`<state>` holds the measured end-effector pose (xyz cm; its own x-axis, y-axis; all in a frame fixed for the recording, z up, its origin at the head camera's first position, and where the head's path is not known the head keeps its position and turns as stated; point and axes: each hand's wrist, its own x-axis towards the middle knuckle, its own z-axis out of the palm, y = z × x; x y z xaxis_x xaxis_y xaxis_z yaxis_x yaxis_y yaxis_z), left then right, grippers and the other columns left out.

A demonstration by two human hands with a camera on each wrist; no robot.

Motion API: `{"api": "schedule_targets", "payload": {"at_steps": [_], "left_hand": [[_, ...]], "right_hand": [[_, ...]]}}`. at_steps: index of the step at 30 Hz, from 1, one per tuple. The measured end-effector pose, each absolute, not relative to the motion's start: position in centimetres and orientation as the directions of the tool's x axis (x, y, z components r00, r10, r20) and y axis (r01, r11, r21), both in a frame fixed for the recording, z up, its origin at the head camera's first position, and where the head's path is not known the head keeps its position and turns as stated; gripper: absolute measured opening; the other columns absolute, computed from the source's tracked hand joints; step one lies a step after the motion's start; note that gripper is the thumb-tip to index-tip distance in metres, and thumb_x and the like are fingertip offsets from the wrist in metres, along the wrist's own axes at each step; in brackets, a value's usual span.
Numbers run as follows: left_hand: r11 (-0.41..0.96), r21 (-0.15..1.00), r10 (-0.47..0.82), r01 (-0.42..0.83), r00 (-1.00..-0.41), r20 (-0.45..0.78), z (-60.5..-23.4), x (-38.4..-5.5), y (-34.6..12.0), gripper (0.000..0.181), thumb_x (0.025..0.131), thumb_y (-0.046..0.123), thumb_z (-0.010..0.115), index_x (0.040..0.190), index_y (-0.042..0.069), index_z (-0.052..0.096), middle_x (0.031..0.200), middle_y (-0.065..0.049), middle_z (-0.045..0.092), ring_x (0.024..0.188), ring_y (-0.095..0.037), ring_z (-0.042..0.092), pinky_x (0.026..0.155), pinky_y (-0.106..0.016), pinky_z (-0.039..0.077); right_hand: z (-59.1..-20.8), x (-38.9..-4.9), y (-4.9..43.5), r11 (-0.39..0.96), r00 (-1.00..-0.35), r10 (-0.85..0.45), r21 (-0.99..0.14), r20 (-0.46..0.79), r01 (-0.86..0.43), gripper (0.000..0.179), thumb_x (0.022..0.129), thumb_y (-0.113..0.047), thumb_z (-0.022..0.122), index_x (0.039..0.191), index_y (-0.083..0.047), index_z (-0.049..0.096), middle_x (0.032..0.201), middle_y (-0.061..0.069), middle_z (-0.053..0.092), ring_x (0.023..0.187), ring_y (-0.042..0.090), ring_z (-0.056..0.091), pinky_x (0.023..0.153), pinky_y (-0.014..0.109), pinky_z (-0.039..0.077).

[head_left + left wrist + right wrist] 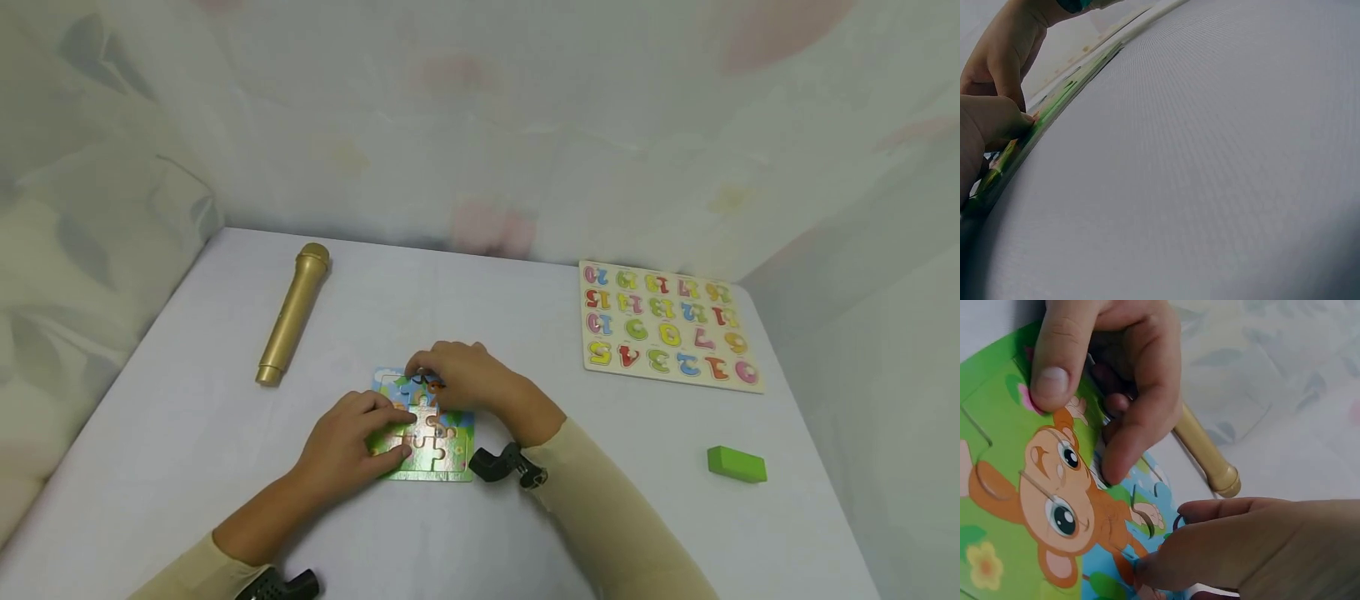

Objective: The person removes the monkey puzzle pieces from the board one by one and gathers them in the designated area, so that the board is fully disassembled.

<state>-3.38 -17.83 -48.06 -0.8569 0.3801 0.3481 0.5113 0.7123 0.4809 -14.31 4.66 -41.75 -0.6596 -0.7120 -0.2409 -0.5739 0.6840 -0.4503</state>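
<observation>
A jigsaw puzzle (442, 458) with a monkey picture (1054, 487) lies on the white table, seen edge-on in the left wrist view. My left hand (348, 437) rests at its left side, thumb and forefinger extended over the picture; its thumb (1054, 384) touches the green part in the right wrist view. At the far edge my right hand (472, 379) bends down with curled fingers, pinching a puzzle piece in the blue part between thumb and forefinger. Most of that piece is hidden under the hand. Curved gaps show between pieces beside these fingers.
A gold microphone (294, 317) lies at the back left. At the back right is a number board (671, 327) with colourful numerals, and a green block (737, 464) sits nearer at the right. Patterned cloth (375, 125) hangs behind the table.
</observation>
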Motion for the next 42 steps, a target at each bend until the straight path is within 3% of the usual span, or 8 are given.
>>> {"api": "schedule_targets", "payload": {"at_steps": [5, 15, 23, 33, 42], "left_hand": [[0.719, 0.475, 0.383, 0.507, -0.860, 0.337, -48.0, -3.4, -17.8, 0.035, 0.079, 0.038, 0.093, 0.111, 0.026, 0.083, 0.106, 0.012, 0.065, 0.093, -0.009, 0.054, 0.074, -0.031, 0.049], [0.710, 0.478, 0.387, 0.517, -0.854, 0.348, -47.9, -3.3, -17.8, 0.035, 0.080, 0.037, 0.093, 0.111, 0.025, 0.082, 0.105, 0.012, 0.065, 0.092, -0.008, 0.053, 0.072, -0.030, 0.048], [0.709, 0.480, 0.387, 0.517, -0.854, 0.348, -47.9, -3.5, -17.8, 0.035, 0.081, 0.038, 0.093, 0.112, 0.026, 0.082, 0.105, 0.013, 0.064, 0.090, -0.007, 0.051, 0.070, -0.029, 0.047], [0.700, 0.488, 0.389, 0.521, -0.852, 0.351, -48.0, -3.4, -17.8, 0.034, 0.081, 0.037, 0.092, 0.112, 0.026, 0.082, 0.106, 0.012, 0.065, 0.093, -0.009, 0.054, 0.073, -0.031, 0.048], [0.706, 0.490, 0.382, 0.511, -0.858, 0.343, -47.9, -3.4, -17.8, 0.035, 0.080, 0.038, 0.093, 0.112, 0.027, 0.082, 0.106, 0.012, 0.066, 0.093, -0.009, 0.054, 0.074, -0.032, 0.049]], "right_hand": [[-42.0, -14.3, 4.7, 0.693, -0.680, -0.694, -0.476, -0.235, -0.542, 0.050, 0.092, -0.019, 0.085, 0.137, -0.026, 0.066, 0.122, -0.008, 0.066, 0.111, 0.009, 0.059, 0.097, 0.044, 0.044], [-42.8, -14.8, 5.3, 0.614, -0.661, -0.733, -0.572, -0.159, -0.544, 0.030, 0.099, -0.019, 0.074, 0.129, -0.024, 0.070, 0.126, -0.005, 0.073, 0.115, 0.011, 0.064, 0.104, 0.046, 0.046], [-43.1, -15.2, 5.6, 0.563, -0.661, -0.738, -0.662, -0.135, -0.494, 0.022, 0.102, -0.019, 0.072, 0.123, -0.026, 0.069, 0.110, -0.004, 0.073, 0.090, 0.010, 0.064, 0.082, 0.028, 0.053], [-43.1, -15.6, 7.1, 0.495, -0.695, -0.711, -0.778, -0.107, -0.387, 0.024, 0.098, -0.018, 0.077, 0.120, -0.027, 0.072, 0.098, -0.009, 0.071, 0.083, 0.011, 0.063, 0.077, 0.029, 0.053], [-43.1, -15.8, 9.4, 0.505, -0.720, -0.684, -0.788, -0.118, -0.351, 0.025, 0.098, -0.016, 0.076, 0.120, -0.025, 0.072, 0.093, -0.007, 0.070, 0.076, 0.012, 0.060, 0.069, 0.028, 0.049]]}}
